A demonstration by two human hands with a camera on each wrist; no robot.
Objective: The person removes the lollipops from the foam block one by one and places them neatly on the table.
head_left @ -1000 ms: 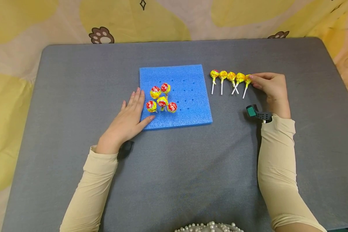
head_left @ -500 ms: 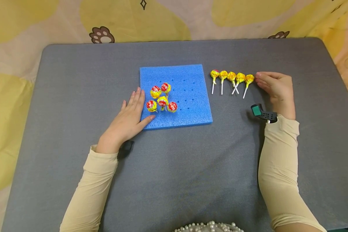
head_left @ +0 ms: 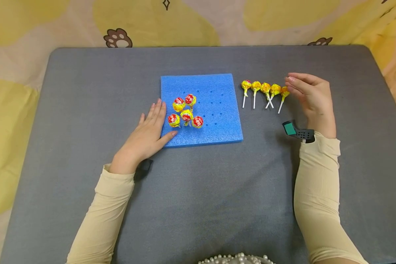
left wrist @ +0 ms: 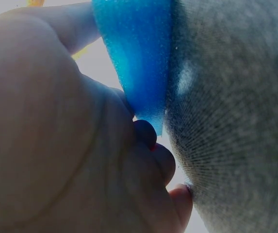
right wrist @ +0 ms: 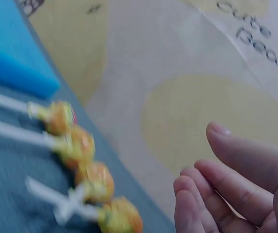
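Centre: left hand (head_left: 144,135), straight-fingered, touches square blue foam (head_left: 214,134) | Upper right: right hand (head_left: 314,98) loose, empty, near yellow-wrapped round lollipops (head_left: 265,88) | Likely pick-up step; next needs pinching one

Grey table (head_left: 217,194) here, and there's the foam (head_left: 217,132), flat beside the left hand (head_left: 145,137)! Five lollipops (head_left: 265,88) lie between foam and right hand (head_left: 315,99)!

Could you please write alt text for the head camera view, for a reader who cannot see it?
A person's left hand rests along the left edge of a blue foam block with five lollipops standing in it. The right hand, holding nothing, hovers at the right end of a row of five more lollipops on a grey table.
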